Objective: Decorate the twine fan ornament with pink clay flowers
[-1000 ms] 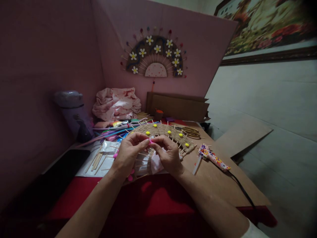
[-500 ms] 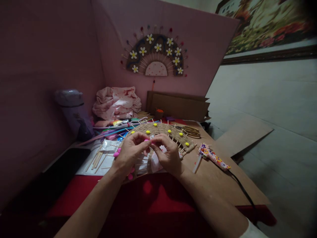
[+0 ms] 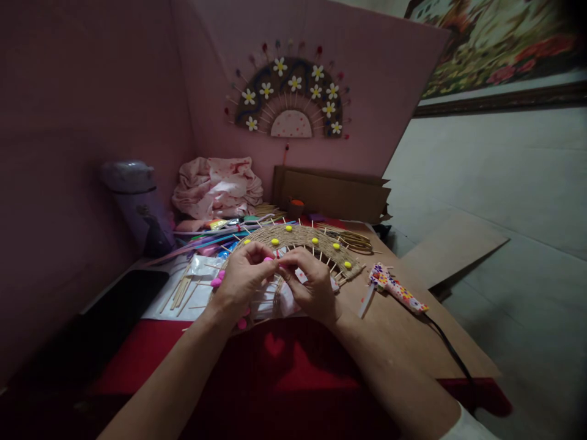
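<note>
Left hand (image 3: 241, 275) pinches pink piece (image 3: 268, 260); right hand (image 3: 314, 286) bunched beside it, grip unclear. Both screen part of woven fan (image 3: 302, 236). Glue gun (image 3: 398, 291) right, sticks (image 3: 182, 289) left.

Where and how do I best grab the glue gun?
By the handle, probably, coming from the right and above: the glue gun lies on the cardboard with that slim part angled right and uncovered. Mind the cord at its end.

Half-round brown woven-cord fan (image 3: 302, 236) on thin wooden sticks (image 3: 328, 261) — lying arch-side away, round yellow dots (image 3: 288, 228) along it, pink dots (image 3: 242, 323) left. Small bright-pink lump (image 3: 268, 260) — pinched above it, partly hidden.
</note>
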Demonstrator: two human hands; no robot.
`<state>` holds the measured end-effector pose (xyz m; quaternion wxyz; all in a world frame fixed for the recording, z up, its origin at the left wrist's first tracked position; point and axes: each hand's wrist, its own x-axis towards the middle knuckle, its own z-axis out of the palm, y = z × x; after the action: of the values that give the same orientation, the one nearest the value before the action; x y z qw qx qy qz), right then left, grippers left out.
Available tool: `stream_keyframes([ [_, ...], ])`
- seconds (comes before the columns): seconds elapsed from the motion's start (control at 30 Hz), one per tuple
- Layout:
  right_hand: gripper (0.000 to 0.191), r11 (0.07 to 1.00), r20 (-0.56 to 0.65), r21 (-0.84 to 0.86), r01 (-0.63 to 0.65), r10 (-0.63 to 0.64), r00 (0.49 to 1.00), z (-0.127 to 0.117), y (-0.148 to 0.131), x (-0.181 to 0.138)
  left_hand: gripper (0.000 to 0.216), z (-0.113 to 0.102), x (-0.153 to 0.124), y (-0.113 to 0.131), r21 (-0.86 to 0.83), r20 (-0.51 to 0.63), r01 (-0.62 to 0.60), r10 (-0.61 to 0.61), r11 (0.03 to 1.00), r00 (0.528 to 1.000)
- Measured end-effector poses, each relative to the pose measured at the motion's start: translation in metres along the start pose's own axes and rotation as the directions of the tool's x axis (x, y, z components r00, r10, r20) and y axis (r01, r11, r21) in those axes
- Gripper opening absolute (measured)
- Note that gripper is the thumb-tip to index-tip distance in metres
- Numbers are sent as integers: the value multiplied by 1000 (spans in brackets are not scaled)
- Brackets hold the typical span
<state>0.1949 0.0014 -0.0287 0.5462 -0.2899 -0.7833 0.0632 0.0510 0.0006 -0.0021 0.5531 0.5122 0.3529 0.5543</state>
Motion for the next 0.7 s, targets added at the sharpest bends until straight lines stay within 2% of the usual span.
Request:
stream_keyframes([
  [0.13,7,999,-4,47,-19,19,1000,0,-1,-1,16,-1,0,0,-42,17,11,-11,999,1000],
  [0.23,3,976,12,157,-148,148,989,-1,-4,1,15,-1,0,1,-38,2,5,-5,999,1000],
  [0.3,11,883,72,354,-308,303,950,-2,-6,3,16,-1,1,2,-51,-44,-16,14,999,999],
  [0.37,18,708,149,564,-426,420,895,-2,-5,5,15,-2,2,3,-92,-106,-48,38,995,994],
  [0.4,20,622,174,638,-454,458,872,-2,-4,6,15,-2,2,4,-114,-125,-62,48,992,991],
  [0.47,25,512,178,722,-466,513,840,-2,-2,8,17,-2,2,5,-132,-113,-75,60,988,992],
  [0.57,26,448,176,760,-471,555,813,-1,0,10,21,-2,1,3,-106,-26,-61,59,992,998],
  [0.7,18,435,162,774,-460,566,808,1,2,9,17,-1,-1,-1,-111,54,-29,36,993,998],
])
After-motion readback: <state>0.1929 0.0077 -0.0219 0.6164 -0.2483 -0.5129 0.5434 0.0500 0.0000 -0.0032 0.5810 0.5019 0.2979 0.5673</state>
